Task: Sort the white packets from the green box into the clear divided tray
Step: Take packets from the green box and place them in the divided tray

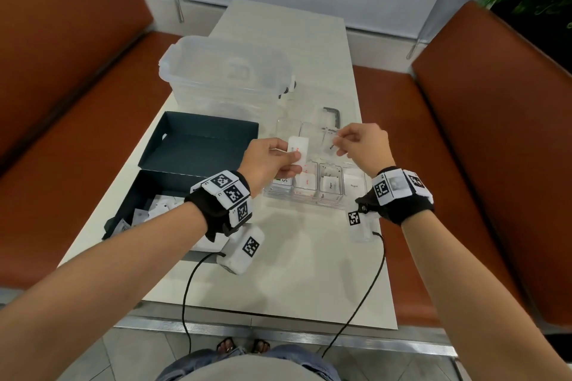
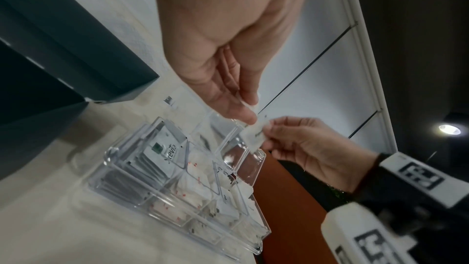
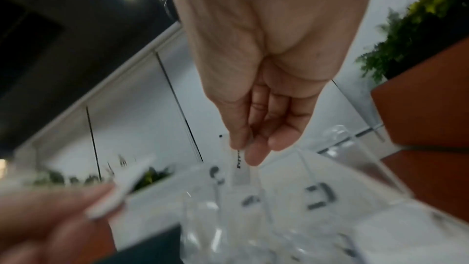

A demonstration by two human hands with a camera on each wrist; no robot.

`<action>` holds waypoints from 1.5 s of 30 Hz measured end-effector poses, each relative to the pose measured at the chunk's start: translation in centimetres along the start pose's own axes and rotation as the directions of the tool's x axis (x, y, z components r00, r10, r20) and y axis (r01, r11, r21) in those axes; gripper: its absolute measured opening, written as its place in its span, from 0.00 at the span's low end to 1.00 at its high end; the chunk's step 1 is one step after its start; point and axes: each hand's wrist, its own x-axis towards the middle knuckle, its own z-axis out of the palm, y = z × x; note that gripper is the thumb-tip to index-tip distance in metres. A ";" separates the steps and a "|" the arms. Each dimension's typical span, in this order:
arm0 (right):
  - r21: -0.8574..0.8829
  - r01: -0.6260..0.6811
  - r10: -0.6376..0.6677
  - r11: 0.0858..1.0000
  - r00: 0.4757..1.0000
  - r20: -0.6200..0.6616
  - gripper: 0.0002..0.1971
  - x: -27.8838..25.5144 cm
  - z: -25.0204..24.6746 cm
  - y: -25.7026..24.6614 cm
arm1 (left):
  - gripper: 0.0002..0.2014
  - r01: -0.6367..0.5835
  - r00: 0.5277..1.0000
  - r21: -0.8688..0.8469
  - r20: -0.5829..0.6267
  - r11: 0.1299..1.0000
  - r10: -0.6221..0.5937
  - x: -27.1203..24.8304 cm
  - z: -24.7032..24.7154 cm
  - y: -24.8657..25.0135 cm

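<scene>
Both hands are up over the clear divided tray (image 1: 309, 196), which sits at the centre of the head view on the pale table (image 1: 278, 281). The left hand (image 1: 267, 161) pinches a white packet with red print (image 1: 297, 148) between thumb and fingers, holding it above the tray's left-hand compartments. The right hand (image 1: 363, 144) pinches a second white packet with black lettering (image 1: 331, 145) by its top edge between thumb and forefinger, so that it hangs down over the tray's far row; in the right wrist view this packet (image 3: 240, 168) dangles below the fingertips (image 3: 253, 158), with the lettering too blurred to read fully.

In the head view the tray's near row runs left to right: a compartment of green-marked packets (image 1: 283, 187), one of red-printed packets (image 1: 306, 182), one of black-lettered packets (image 1: 330, 184), and one more with a white packet (image 1: 354, 184). The left wrist view shows the green-marked stack standing upright in its compartment (image 2: 162, 154).

The green box (image 1: 148, 192) lies open in the left-centre of the head view, its lid (image 1: 201, 145) lying just behind it; loose white packets (image 1: 148, 210) remain in the box's near end, partly hidden by the left forearm. A clear lidded bin (image 1: 226, 74) stands further up the frame, and orange-brown bench seats (image 1: 495, 164) flank the table on both sides.
</scene>
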 end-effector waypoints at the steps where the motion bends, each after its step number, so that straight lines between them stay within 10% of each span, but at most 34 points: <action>1: -0.056 -0.011 0.012 0.998 1.000 0.023 0.03 0.1 0.3 0.7 | 0.11 0.001 1.000 -0.003 -0.003 1.000 -0.001 0.0 -0.2 -0.1; 45: -0.479 -0.005 0.044 0.878 0.997 0.070 0.05 -0.3 4.6 4.7 | 0.17 0.064 0.997 -0.038 -0.036 0.997 -0.066 -0.3 -2.0 -0.3</action>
